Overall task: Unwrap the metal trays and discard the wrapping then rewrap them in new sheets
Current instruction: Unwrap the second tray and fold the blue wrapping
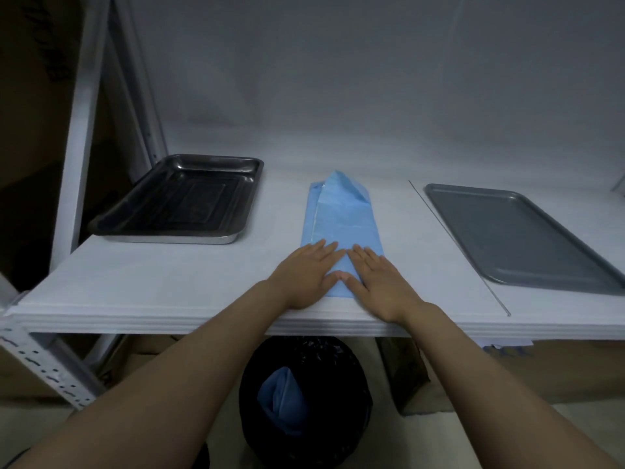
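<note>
— Blue folded wrapping sheet: where?
— Centred on the white table, long axis running away from you; your left hand and right hand press flat, grasping nothing, on its near end.

A blue wrapping sheet lies folded into a long narrow strip at the shelf's middle, its far end peaked into a raised point. Well to its left sits a deep, shiny metal tray — bare, open side up. Well to the right lies a shallow, flat grey tray, also unwrapped. Crumpled blue wrapping rests below — inside a black-lined bin.
</note>
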